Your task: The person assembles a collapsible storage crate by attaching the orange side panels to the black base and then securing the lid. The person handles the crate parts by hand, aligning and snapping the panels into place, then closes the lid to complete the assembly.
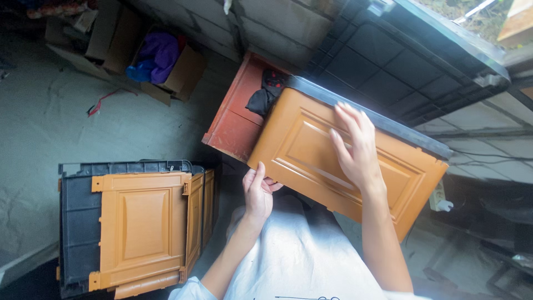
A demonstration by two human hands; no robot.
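1. Wearing a white garment [300, 261], filling the bottom of the view, with both forearms reaching up from it.
2. Gripping the near lower edge of the orange lid [338, 161] with the left hand [260, 191], thumb on top and fingers curled under, clenched on that edge.
3. Pressing the right hand [358, 147] flat on the lid's upper face, fingers spread and released, closed around nothing.
4. Sitting tilted over the rim of the black crate [388, 119], the lid looking not yet seated flush: near corner hanging past the rim, far long edge lying along it. Judging from this, placing seems well along and the final settling left to do.
5. Showing a moulded plastic panel in orange, with raised rectangular frames and a paler scuffed streak near the middle; a hinge-like tab at its right end.
6. Standing to the left on the floor [50, 128], a second crate [133, 228] already wearing its orange flaps, apparently shut.
7. Leaning behind the lid, a reddish-brown panel [233, 111] with a dark cloth bundle [266, 91] touching it.
8. Lying farther off against the block wall [277, 25], a cardboard box [172, 69] holding purple and blue fabric.
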